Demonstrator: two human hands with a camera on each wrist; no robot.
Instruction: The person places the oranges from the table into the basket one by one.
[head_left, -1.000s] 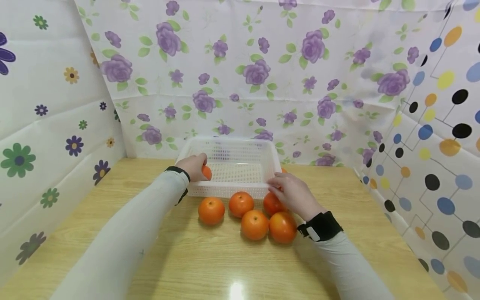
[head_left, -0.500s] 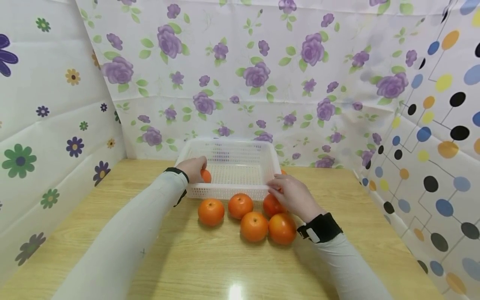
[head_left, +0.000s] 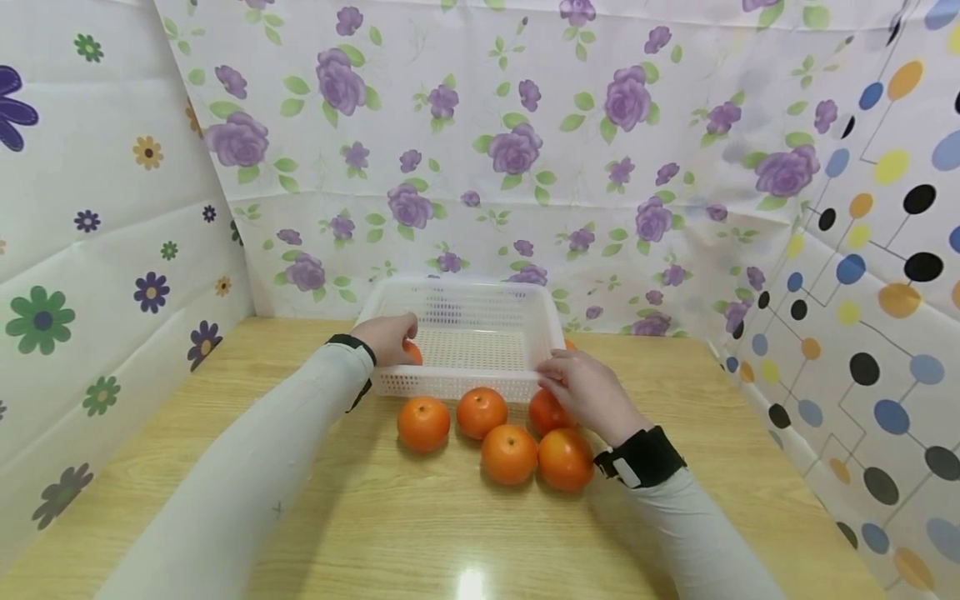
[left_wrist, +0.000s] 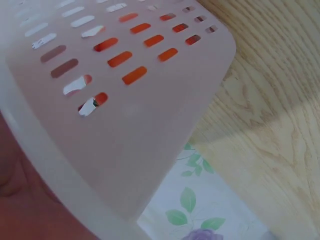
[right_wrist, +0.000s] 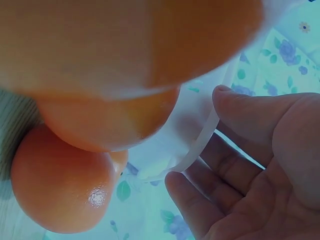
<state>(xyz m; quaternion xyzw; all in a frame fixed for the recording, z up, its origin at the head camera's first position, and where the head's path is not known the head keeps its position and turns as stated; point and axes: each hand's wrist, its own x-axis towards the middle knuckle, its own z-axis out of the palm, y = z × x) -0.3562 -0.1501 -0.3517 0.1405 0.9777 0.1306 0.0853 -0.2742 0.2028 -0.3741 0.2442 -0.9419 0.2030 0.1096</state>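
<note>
A white perforated plastic basket [head_left: 450,383] stands at the back of the table. Inside its left front corner, my left hand [head_left: 384,340] grips an orange [head_left: 413,353], fingers pointing down; its fingertips are hidden. The left wrist view shows the slotted basket wall [left_wrist: 125,145] with orange colour behind the slots, and part of the left hand [left_wrist: 22,192] beyond the rim. At the right front corner, my right hand [head_left: 588,392] holds the basket rim; in the right wrist view its thumb and fingers lie on either side of the rim [right_wrist: 204,137].
Several oranges [head_left: 509,454] lie on the wooden table [head_left: 390,533] in front of the basket, one [head_left: 549,411] partly under the right hand. Another orange [head_left: 570,344] peeks out beyond the basket's right side. Patterned cloth [head_left: 480,217] hangs behind and at both sides.
My left hand has sunk slightly lower in the basket with the orange in its grip. The right hand has stayed on the rim, and the loose oranges have not moved.
</note>
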